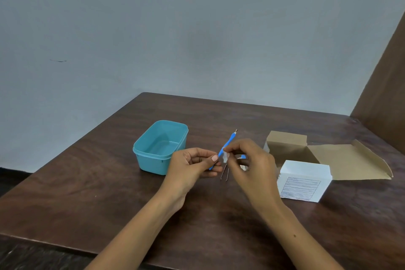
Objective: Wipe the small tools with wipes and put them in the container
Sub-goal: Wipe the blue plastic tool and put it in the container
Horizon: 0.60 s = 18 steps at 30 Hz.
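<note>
My left hand [192,165] pinches the lower end of a slim blue tool with a metal tip [229,141], held tilted above the table. My right hand [249,164] presses a small white wipe [225,156] against the tool's middle. Under my hands, metal tweezers [225,173] lie on the table. Just behind my right fingers a bit of another blue-and-white item [242,156] shows, mostly hidden. The teal container [160,148] stands open to the left of my left hand, with nothing visible inside.
A white box with an open cardboard flap [304,180] sits to the right of my right hand on the dark wooden table [87,182]. A grey wall stands behind and a brown panel [385,85] at the right.
</note>
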### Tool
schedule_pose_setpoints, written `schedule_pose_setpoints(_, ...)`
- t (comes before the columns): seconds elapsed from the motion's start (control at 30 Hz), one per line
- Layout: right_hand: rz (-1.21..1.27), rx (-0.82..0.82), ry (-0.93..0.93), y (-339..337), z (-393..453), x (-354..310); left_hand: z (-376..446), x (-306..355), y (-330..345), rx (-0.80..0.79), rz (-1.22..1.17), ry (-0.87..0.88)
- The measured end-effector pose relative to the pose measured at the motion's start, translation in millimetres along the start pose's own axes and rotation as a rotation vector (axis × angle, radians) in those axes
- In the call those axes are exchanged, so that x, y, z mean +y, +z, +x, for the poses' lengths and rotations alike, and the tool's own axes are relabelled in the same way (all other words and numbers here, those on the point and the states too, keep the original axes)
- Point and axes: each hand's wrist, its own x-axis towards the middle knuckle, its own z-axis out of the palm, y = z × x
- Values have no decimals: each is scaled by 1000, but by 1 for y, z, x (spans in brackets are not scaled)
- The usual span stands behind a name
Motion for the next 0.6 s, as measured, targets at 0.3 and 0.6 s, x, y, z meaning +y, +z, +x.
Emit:
schedule_pose_setpoints(0.3, -71, -168, -38, -5, -6, -3, -1, -1, -1, -10, 40, 93)
schedule_pose_setpoints(0.6, -379, -172, -231, -14, -2, -9, -1, 0, -4, -20, 168, 215)
